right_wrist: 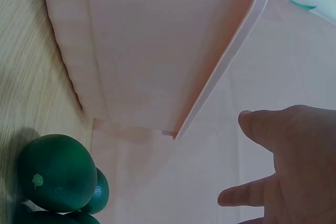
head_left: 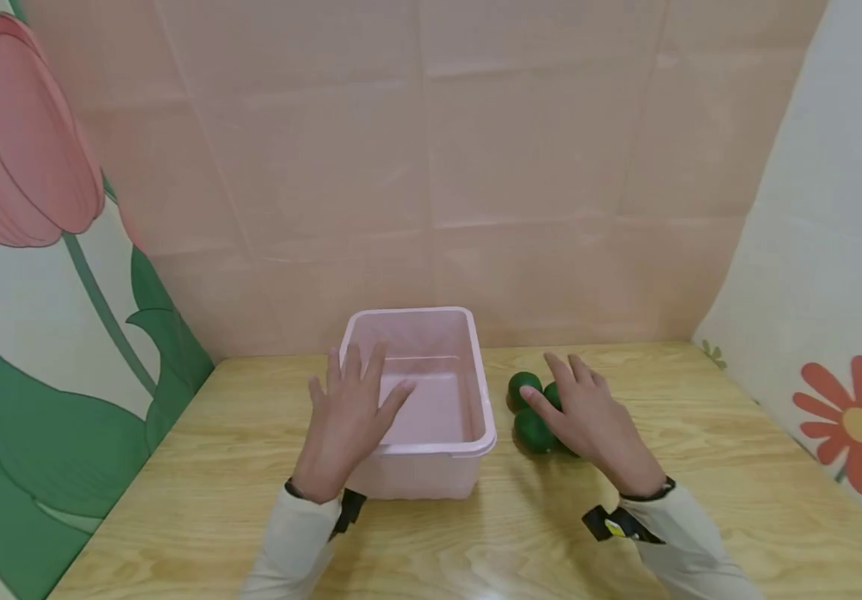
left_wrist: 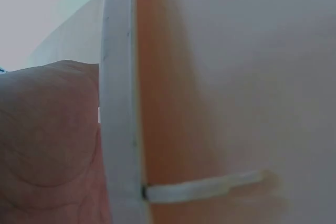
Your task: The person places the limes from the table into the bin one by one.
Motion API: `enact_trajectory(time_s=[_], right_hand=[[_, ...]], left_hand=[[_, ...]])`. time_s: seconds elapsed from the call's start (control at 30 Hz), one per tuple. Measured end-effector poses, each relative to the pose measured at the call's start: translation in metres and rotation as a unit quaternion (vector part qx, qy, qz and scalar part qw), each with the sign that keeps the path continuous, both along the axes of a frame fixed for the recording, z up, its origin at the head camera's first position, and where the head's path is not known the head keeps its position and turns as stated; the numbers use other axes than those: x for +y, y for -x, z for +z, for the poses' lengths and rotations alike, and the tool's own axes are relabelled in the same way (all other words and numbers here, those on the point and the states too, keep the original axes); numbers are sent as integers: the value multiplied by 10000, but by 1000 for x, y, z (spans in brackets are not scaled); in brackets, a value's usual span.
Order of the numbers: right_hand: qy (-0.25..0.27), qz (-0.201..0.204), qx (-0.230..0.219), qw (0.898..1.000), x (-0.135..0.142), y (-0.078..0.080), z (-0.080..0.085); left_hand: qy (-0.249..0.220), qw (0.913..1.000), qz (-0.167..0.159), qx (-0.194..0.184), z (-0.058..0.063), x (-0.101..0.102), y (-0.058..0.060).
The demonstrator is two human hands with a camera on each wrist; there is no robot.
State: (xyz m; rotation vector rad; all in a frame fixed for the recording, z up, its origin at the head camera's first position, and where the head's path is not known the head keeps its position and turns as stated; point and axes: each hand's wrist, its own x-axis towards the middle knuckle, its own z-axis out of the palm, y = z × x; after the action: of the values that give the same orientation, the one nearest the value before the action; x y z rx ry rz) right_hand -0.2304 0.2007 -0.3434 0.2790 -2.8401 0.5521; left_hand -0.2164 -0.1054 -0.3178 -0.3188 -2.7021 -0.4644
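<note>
A pale pink plastic tub stands on the table, its inside showing no contents. My left hand is over the tub's near left part with the fingers spread, holding nothing. In the left wrist view, the tub's rim hides part of the palm. Several dark green, smooth, round fruits lie clustered to the right of the tub. Above them hovers my right hand, fingers extended, covering some of the cluster. From the right wrist, a gap separates the hand and the nearest fruit, which has a pale stem spot.
The light wood-grain table meets a pink cloth backdrop behind the tub. Flower-printed panels flank it, with a pink tulip at left and a red flower at right. Each wrist wears a strapped-on black device.
</note>
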Motion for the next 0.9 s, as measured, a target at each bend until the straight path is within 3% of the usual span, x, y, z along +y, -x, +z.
enact_trajectory(time_s=[0.9], right_hand=[[-176,-8,-475,9987,5,1,-4]], left_hand=[[3,9991,61,-421,-3,-7,-3]])
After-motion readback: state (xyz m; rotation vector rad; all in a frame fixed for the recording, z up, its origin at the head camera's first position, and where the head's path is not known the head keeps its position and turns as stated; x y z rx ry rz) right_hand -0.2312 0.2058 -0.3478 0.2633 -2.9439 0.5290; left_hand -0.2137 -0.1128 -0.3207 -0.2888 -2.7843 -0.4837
